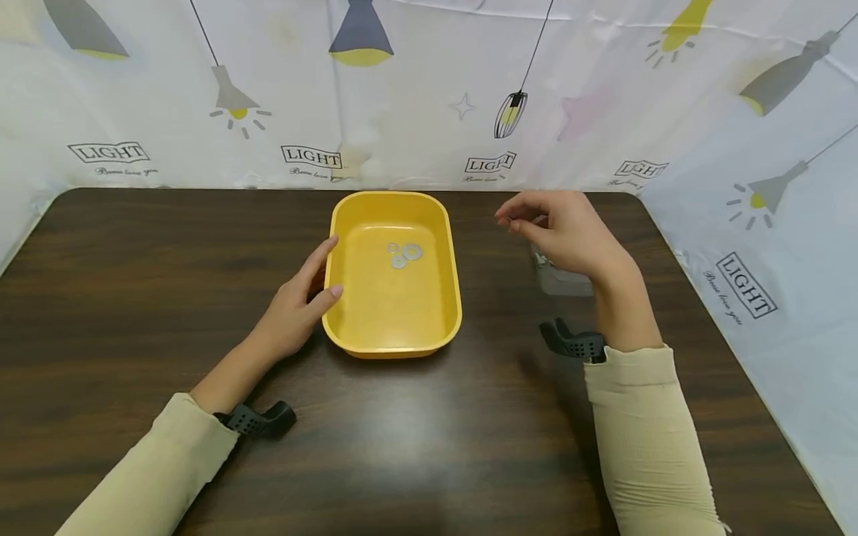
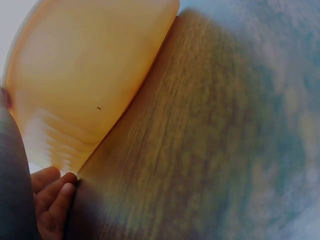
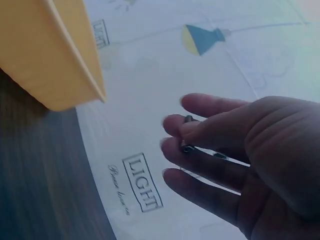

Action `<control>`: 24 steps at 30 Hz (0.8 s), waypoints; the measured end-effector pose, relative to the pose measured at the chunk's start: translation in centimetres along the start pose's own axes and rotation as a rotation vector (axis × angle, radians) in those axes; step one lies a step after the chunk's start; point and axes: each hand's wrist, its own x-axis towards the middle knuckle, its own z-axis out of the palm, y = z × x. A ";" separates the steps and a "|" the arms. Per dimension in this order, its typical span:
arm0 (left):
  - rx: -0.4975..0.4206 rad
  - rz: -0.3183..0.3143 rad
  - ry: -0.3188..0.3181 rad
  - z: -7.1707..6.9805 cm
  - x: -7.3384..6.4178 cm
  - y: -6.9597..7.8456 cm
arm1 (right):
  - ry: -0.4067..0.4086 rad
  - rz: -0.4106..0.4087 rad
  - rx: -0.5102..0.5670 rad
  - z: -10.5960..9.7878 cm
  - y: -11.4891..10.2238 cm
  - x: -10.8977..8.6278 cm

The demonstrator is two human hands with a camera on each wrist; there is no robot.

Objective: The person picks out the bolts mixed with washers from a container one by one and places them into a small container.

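Note:
A yellow tray (image 1: 392,327) stands on the table, with several flat metal washers (image 1: 412,251) lying together on its floor. My left hand (image 1: 290,309) holds the tray's left side, thumb and a finger at the rim. In the left wrist view, fingertips (image 2: 64,195) sit at the base of the tray's wall. To the right of the tray, my right hand (image 1: 561,229) is raised and pinches a small dark metal piece (image 3: 187,148) between thumb and fingers; I cannot tell its exact kind. Below that hand is a clear plastic box (image 1: 564,283), partly hidden, with small metal bits inside.
The dark wooden table (image 1: 395,439) ends at the back against a white curtain (image 1: 415,104) printed with lamps. The curtain also runs along the right edge. Black straps (image 1: 573,344) circle both wrists below the light sleeves.

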 end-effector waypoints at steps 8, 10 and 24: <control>0.022 -0.009 -0.001 -0.1 -0.6 -0.1 | 0.002 0.019 -0.093 -0.8 1.5 -0.6; 0.022 -0.010 0.002 -0.2 -0.6 -0.1 | 0.005 0.017 -0.113 -1.1 1.9 -0.6; 0.014 -0.008 -0.002 -0.1 -0.2 0.0 | 0.048 0.111 -0.239 -2.8 4.0 -1.2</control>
